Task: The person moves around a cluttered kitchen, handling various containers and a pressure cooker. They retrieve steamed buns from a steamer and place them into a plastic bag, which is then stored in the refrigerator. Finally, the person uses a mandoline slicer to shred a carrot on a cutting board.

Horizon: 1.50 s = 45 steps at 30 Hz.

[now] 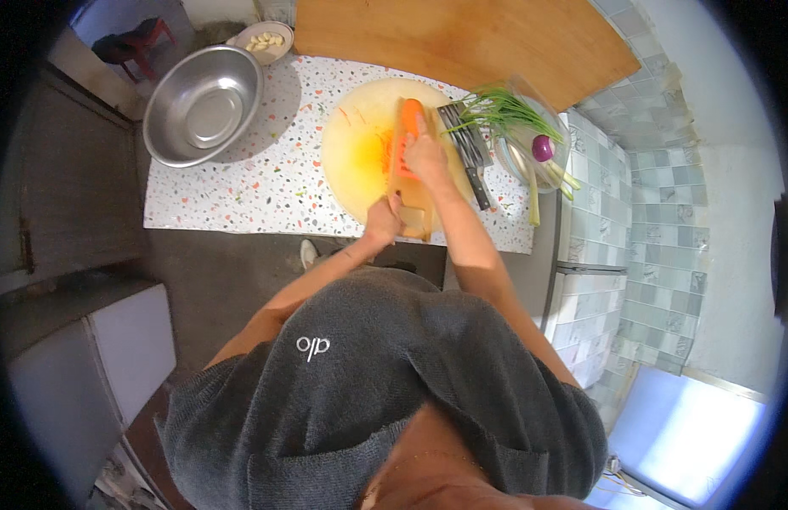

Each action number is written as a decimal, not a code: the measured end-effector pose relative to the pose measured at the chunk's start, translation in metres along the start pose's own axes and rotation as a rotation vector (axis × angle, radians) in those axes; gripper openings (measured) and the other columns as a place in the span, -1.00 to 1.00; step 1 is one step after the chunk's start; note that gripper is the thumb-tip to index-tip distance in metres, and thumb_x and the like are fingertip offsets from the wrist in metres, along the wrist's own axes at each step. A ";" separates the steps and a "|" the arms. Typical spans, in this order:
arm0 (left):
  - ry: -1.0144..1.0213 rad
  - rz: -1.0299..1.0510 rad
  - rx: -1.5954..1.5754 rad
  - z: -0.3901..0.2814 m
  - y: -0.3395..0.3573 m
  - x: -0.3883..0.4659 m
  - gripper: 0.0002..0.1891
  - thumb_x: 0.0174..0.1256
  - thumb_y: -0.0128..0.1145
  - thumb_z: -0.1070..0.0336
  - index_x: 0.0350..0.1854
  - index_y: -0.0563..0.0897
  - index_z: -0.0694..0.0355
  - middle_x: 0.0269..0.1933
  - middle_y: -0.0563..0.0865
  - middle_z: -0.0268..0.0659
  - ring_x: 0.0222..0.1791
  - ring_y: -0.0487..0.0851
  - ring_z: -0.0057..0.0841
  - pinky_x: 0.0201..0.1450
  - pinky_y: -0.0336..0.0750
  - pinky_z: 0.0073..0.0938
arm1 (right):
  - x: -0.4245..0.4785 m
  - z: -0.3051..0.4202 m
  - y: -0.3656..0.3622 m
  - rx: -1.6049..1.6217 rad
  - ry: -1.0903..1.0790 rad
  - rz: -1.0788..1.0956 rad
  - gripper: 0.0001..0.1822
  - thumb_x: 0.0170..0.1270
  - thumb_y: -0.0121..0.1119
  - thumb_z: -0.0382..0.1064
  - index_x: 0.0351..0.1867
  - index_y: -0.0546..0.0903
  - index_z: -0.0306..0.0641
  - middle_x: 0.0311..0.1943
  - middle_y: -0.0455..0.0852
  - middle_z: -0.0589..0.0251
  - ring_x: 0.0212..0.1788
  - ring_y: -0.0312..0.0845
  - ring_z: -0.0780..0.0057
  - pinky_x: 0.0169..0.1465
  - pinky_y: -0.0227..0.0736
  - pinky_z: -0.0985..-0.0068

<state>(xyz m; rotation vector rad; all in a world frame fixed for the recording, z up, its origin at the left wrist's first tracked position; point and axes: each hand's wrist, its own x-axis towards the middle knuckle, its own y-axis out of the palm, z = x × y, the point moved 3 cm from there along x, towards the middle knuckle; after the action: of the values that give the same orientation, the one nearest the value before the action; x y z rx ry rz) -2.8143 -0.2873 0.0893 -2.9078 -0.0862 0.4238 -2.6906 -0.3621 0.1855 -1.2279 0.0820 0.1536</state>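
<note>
My right hand [427,157] grips an orange carrot [412,113] and presses it along a handheld grater [416,221]. The grater's near end is gripped by my left hand [384,220]. It leans over a round, pale cutting board [349,131], and part of its face is hidden by my right hand and the carrot. Fine carrot shreds [386,152] lie beside the grater's left edge, where the board is stained yellow. Right of the carrot, a wide-bladed kitchen knife [477,189] with a dark handle lies at the board's edge.
A steel basin [217,118] stands on the left of the speckled table [196,197], near a bowl of peeled garlic cloves [264,43]. At right, a clear container [550,172] holds green onions [505,109] and a purple onion [542,148]. A wooden panel [458,38] borders the far side.
</note>
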 end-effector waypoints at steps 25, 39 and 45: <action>-0.143 -0.001 -0.081 -0.009 -0.032 0.027 -0.40 0.59 -0.28 -0.11 -0.14 0.58 0.45 -0.53 0.68 -0.07 -0.74 0.60 -0.33 -0.74 0.47 -0.36 | -0.033 0.018 -0.013 0.037 0.013 0.117 -0.34 0.43 -0.08 -0.05 0.54 0.13 0.08 -0.12 0.69 -0.31 -0.09 0.64 -0.25 -0.01 0.53 0.03; -0.131 0.013 -0.014 -0.018 -0.034 0.022 -0.44 0.59 -0.25 -0.04 -0.16 0.59 0.45 -0.46 0.69 0.06 -0.59 0.71 -0.22 -0.58 0.58 -0.27 | -0.052 0.005 -0.004 0.023 -0.098 0.012 -0.35 0.45 -0.06 -0.04 0.53 0.13 -0.03 -0.38 0.73 -0.22 -0.31 0.67 -0.24 -0.17 0.52 -0.09; -0.108 0.132 -0.078 -0.025 -0.009 -0.014 -0.51 0.56 -0.18 0.06 -0.18 0.60 0.49 -0.39 0.70 0.17 -0.42 0.71 -0.03 -0.27 0.60 -0.15 | 0.029 -0.059 -0.003 -0.027 0.020 -0.071 -0.38 0.45 -0.09 -0.06 0.52 0.19 -0.02 0.16 0.56 -0.30 0.16 0.53 -0.20 0.24 0.42 0.11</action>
<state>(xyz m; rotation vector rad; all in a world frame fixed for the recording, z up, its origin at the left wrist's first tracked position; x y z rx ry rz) -2.8210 -0.2842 0.1190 -2.9768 0.0754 0.6124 -2.6602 -0.4169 0.1638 -1.2576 0.0538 0.0804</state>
